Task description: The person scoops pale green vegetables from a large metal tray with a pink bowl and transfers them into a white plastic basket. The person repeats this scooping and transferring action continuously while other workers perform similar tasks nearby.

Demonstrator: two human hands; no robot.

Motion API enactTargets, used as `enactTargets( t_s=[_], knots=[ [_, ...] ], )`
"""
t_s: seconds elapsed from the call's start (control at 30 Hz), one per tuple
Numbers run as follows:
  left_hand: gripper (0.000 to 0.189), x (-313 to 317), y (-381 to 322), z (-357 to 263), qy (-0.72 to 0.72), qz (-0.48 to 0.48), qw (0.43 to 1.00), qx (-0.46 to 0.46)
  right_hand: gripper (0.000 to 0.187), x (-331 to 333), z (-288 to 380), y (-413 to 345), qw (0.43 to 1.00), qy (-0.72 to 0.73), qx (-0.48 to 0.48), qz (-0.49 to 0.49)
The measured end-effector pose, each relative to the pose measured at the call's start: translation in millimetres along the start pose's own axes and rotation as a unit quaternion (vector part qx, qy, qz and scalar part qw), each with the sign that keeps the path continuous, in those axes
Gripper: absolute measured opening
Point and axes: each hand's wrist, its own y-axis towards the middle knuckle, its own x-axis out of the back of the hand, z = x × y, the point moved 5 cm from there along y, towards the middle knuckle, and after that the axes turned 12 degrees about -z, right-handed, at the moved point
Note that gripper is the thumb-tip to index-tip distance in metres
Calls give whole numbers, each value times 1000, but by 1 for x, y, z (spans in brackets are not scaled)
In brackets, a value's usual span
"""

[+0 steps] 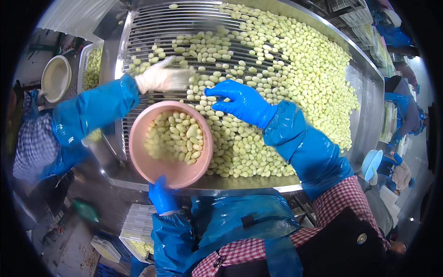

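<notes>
Many pale green grapes [304, 83] lie loose over a slatted metal sorting table [152, 27], thickest at the right. My left hand [162, 198], in a blue glove, grips the near rim of a pink plastic basin [138, 166] at the table's front edge. Loose grapes [176, 135] lie in the basin, some with brownish marks. Over the grapes, right of the basin, my right hand [240, 103] is spread in a blue glove, its thumb and fingers apart; no grape shows in it. A co-worker's hand in a white glove [164, 77] reaches in from the left, beyond the basin.
The co-worker's blue sleeve [97, 104] crosses the table's left edge. Left of it stand a white crate of grapes [83, 65] and a cream basin [56, 79]. Crates [136, 225] stand below by my left arm. A light blue bowl [372, 164] and other people are at the right.
</notes>
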Motion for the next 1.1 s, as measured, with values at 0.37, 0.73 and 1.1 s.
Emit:
enactTargets(
  t_s=[0.37, 0.73, 1.1],
  knots=[
    [50, -6, -11, -2, -9, 23, 1000, -6, 29, -15, -31, -33, 940, 202, -274, 8],
    [51, -13, -14, 0, 0, 39, 999, -9, 29, 5, 7, -49, 988, -52, -64, -127],
    [47, 24, 17, -9, 36, 16, 998, -49, 41, -44, -7, -82, 994, 109, -32, 7]
  ],
)
